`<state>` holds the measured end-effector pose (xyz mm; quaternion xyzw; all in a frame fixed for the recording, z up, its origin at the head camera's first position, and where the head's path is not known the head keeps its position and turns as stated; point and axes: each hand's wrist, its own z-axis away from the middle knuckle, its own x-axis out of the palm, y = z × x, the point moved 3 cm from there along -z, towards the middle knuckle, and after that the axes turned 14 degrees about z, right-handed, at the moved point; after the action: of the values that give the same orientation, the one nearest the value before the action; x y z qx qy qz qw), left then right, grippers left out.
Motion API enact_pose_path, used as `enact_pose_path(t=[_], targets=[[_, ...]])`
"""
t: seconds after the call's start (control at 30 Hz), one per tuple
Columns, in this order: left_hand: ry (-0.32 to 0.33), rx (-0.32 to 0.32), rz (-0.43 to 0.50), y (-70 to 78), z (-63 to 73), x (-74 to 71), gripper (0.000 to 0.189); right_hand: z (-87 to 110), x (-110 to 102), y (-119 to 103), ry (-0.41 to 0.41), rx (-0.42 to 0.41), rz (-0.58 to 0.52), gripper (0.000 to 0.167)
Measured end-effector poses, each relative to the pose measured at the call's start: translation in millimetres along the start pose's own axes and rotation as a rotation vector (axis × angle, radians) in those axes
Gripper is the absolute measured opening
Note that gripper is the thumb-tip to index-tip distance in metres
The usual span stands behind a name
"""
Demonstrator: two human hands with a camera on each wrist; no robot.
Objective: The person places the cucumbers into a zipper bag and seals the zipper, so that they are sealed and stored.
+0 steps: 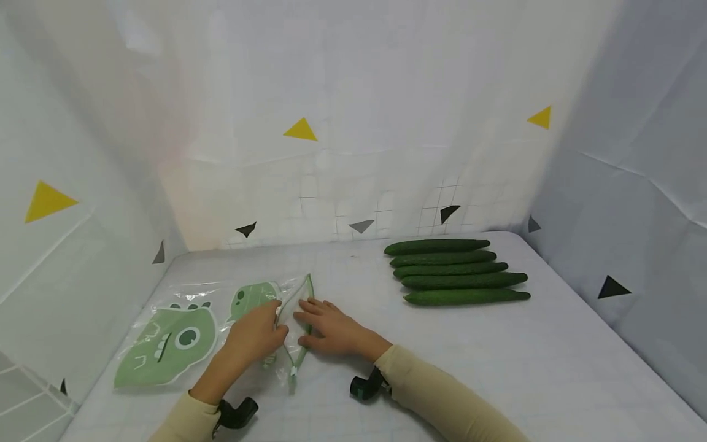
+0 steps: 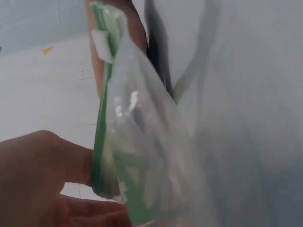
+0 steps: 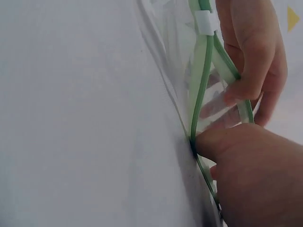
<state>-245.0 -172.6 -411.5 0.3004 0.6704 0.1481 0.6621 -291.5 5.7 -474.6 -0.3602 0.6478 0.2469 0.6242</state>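
Observation:
A clear slider-zip bag (image 1: 255, 301) with a green cartoon dinosaur print lies on the table, its green-edged mouth spread apart and facing right. My left hand (image 1: 254, 334) pinches the upper lip of that mouth between thumb and fingers. Opposite it, my right hand (image 1: 334, 331) rests over the other lip, its fingers stretched across the green strip into the mouth. In the right wrist view my right thumb touches the lower green strip (image 3: 203, 90). The white slider (image 3: 204, 22) sits at the near end of the mouth. Clear plastic covers part of the left wrist view.
Several long green cucumbers (image 1: 461, 282) lie side by side at the right rear of the white-covered table (image 1: 497, 362). Left of my left hand, another bag (image 1: 166, 350) carries a large dinosaur face. White sheets with yellow and dark triangles stand around the table.

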Motion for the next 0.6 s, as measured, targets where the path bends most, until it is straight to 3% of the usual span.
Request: enact_pose_path(t=[0.1, 0.23, 0.4, 0.6], targets=[[0.038, 0.067, 0.011, 2.1, -0.6, -1.9, 0.056, 2.1, 1, 1, 0.008, -0.007, -0.009, 0.059], [0.074, 0.151, 0.006, 2.9, -1.4, -3.2, 0.043, 2.8, 3, 1, 0.011, 0.002, 0.003, 0.059], [0.117, 0.112, 0.043, 1.2, -1.6, -11.4, 0.028, 2.3, 4, 1, 0.011, -0.001, 0.022, 0.061], [0.177, 0.114, 0.081, 0.7, -1.4, -28.8, 0.039, 3.6, 4, 3, 0.002, 0.001, 0.010, 0.062]])
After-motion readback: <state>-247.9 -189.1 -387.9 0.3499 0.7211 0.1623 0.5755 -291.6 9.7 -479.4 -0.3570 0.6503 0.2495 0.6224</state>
